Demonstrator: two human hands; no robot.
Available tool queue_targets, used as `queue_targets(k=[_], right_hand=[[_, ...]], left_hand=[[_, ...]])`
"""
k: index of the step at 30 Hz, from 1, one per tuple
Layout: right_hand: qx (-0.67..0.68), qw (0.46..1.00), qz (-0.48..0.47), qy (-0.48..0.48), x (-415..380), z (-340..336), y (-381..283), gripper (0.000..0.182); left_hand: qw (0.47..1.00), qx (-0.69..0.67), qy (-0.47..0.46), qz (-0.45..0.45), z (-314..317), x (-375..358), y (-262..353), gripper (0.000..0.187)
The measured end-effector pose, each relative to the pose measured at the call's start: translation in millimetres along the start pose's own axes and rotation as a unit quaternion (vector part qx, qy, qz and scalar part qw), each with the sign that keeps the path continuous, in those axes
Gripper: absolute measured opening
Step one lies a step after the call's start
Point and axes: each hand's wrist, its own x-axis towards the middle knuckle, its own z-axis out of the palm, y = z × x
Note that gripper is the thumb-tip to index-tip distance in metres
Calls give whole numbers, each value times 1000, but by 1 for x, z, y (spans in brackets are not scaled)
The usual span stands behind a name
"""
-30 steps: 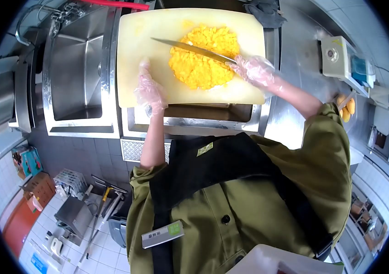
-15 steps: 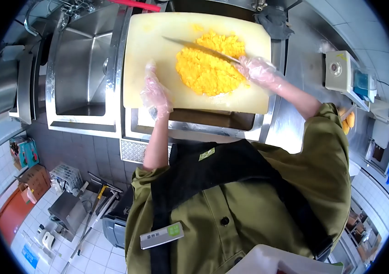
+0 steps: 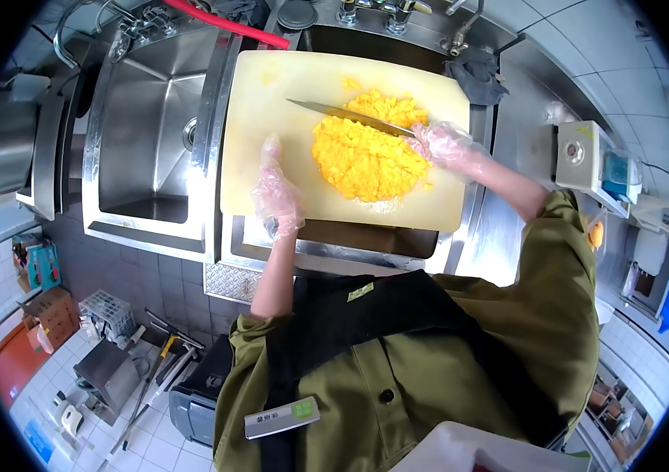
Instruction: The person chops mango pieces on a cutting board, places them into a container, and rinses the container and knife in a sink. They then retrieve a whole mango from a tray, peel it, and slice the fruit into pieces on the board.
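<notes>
**Head view: knife laid across a heap of diced yellow fruit**

Head camera looks straight down on a pale cutting board [image 3: 272,118] that bridges the right basin of a steel double sink [image 3: 146,118]. On the board's right half sits a mound of small yellow cubes, the diced fruit [image 3: 366,153]. The right hand [image 3: 444,144], in a thin clear glove, is clenched round the handle of a long knife [image 3: 346,116], whose blade lies across the far side of the pile, tip pointing left over bare board. The left hand [image 3: 275,193], also gloved, rests flat at the board's near edge with fingers loose, gripping nothing and apart from the fruit.

From where I stand, the cutting looks largely done and the work in hand seems to be chopping through or gathering the heap with the blade. I judge the next stroke wants the blade kept low to the board and the left hand kept clear of the edge, since the board overhangs an open basin and loose cubes could slide off.

A dark cloth [image 3: 476,75] lies on the counter at the board's far right corner.
</notes>
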Motion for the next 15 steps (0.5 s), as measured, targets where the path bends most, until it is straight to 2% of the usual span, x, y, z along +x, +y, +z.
queue_targets(k=[1,3,5,6,8,9,11,12,13,14,15], right_hand=[[3,1000,-10,2,1,-11,-10,38],[-96,995,10,-37,-6,-45,-31,38],[-200,975,-93,8,-6,-23,-7,33],[-71,994,-83,13,2,24,28,32],[-26,996,-71,47,2,23,27,30],[-3,996,-66,64,1,22,26,29],[-260,945,-159,120,-16,-32,-22,30],[-102,994,-47,-8,-14,-52,-41,29],[35,990,99,-94,-13,-72,-60,29],[7,991,94,-94,-13,-48,-49,30],[-22,991,88,-95,-15,-35,-40,30]], left_hand=[[1000,22,-13,2,-3,1,3,45],[999,47,-10,15,-4,-2,2,46],[997,51,27,47,-2,1,0,43],[997,13,44,61,3,2,-4,43],[991,-62,74,90,14,4,-15,43],[996,-45,54,63,12,7,-10,41],[1000,-3,-2,4,1,0,-1,39],[998,-58,35,19,9,3,-7,38],[991,-111,71,34,20,5,-14,38],[980,-163,103,48,29,3,-23,37],[985,-146,86,23,26,2,-18,37]])
